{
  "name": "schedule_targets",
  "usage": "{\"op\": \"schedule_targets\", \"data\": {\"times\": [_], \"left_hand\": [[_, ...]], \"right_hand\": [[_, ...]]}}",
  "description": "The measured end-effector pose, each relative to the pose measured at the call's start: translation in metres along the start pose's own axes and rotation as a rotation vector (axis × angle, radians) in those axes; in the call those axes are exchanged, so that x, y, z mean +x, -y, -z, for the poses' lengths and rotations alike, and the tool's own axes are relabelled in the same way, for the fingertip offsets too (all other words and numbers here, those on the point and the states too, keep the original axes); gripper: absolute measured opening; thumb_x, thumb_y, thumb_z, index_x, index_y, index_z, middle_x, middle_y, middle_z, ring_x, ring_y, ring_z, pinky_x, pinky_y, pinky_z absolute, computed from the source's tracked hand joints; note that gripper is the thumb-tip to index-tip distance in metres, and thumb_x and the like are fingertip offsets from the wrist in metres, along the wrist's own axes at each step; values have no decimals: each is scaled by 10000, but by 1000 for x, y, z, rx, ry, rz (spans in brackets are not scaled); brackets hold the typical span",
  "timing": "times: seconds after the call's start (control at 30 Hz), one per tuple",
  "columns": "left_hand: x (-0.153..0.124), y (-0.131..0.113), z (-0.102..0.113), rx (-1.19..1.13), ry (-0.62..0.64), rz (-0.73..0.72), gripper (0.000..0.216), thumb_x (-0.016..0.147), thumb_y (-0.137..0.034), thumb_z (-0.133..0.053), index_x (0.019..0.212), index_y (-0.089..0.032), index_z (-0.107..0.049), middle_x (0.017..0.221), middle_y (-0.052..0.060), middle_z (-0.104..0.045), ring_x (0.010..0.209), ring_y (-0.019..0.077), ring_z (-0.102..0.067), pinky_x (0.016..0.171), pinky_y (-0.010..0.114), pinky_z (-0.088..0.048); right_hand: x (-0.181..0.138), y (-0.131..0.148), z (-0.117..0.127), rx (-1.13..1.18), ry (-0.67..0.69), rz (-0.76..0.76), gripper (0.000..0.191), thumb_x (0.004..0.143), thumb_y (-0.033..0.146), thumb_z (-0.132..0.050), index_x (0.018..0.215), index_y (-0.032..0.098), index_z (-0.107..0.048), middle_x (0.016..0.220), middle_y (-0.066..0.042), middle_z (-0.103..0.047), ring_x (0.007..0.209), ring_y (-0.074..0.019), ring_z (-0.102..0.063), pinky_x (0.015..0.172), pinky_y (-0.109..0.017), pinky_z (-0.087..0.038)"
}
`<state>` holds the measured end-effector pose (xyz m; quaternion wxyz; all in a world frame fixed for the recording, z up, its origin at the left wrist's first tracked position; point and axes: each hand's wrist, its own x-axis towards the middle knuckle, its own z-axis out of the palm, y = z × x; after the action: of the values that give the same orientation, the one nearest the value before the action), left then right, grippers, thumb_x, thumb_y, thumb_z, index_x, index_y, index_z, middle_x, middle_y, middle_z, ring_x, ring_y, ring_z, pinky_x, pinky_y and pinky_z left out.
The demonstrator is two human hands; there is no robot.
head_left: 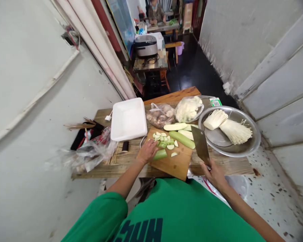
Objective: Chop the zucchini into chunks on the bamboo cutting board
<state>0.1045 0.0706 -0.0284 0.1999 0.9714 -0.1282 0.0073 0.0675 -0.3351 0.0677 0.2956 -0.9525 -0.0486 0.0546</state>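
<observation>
My left hand [147,151] rests curled on a short green zucchini piece [160,154] on the wooden cutting board [176,164]. Several cut zucchini slices [164,138] lie just beyond my fingers. Long peeled zucchini strips [183,138] lie across the board's far side. My right hand [214,173] grips the handle of a cleaver [200,144], its blade raised and tilted over the board's right edge, above the table.
A metal basin [244,149] with enoki mushrooms [227,126] sits at right. A white foam tray [128,119], a bag of mushrooms [160,115], a cabbage bag [188,108] and skewers [78,126] stand behind. Plastic bags [91,153] lie at left. A person sits far back.
</observation>
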Motion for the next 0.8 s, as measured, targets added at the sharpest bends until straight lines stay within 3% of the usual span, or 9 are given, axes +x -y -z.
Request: {"op": "schedule_targets", "data": {"times": [0.1,0.17,0.3,0.37,0.63,0.73,0.8], "left_hand": [[-40,-13,-8,-20,123,-42,500,1001,-407,-518,1462,-216,-550,1441,154,-587,1388,295,-488,1199,515,-372],[-52,-20,-15,-6,161,-10,520,985,-411,-546,1465,-209,-546,1455,159,-572,1385,311,-482,1179,525,-382],[-45,-27,-21,26,222,48,524,994,-379,-541,1490,-210,-523,1502,164,-540,1384,323,-479,1159,524,-375],[-39,-30,-22,43,261,58,494,1007,-356,-524,1481,-216,-531,1489,161,-557,1357,318,-502,1142,513,-380],[-48,-45,-23,41,313,122,520,1003,-475,-547,1433,-184,-564,1355,188,-622,1240,347,-567,1058,504,-442],[-41,-42,-15,45,391,43,503,1026,-488,-481,1383,-158,-610,1330,198,-637,1249,355,-569,1084,518,-441],[-33,-37,-8,29,491,-81,445,1054,-403,-418,1372,-173,-627,1390,175,-621,1338,339,-528,1146,506,-412]], "right_hand": [[-4,7,-16,1,56,27,526,993,552,-308,934,186,-681,741,-107,-716,696,-241,-674,670,-316,-469],[-4,15,-28,-49,165,71,503,1012,475,-290,874,190,-681,823,-121,-743,777,-238,-693,715,-308,-474],[-8,42,-46,-261,457,111,404,1037,309,-307,1107,174,-682,960,-114,-781,806,-215,-720,668,-270,-440],[-10,55,-50,-356,529,124,385,1047,273,-312,1175,168,-660,983,-124,-780,784,-216,-723,621,-262,-413],[-4,83,-52,-510,653,192,330,973,130,-408,1207,194,-633,1001,-139,-770,815,-241,-744,608,-261,-442],[-6,87,-58,-503,659,183,351,962,122,-390,1194,196,-643,961,-139,-769,790,-246,-738,589,-273,-451],[-10,86,-65,-472,606,180,340,951,137,-410,1179,201,-654,902,-121,-764,726,-224,-719,566,-265,-433]]}}
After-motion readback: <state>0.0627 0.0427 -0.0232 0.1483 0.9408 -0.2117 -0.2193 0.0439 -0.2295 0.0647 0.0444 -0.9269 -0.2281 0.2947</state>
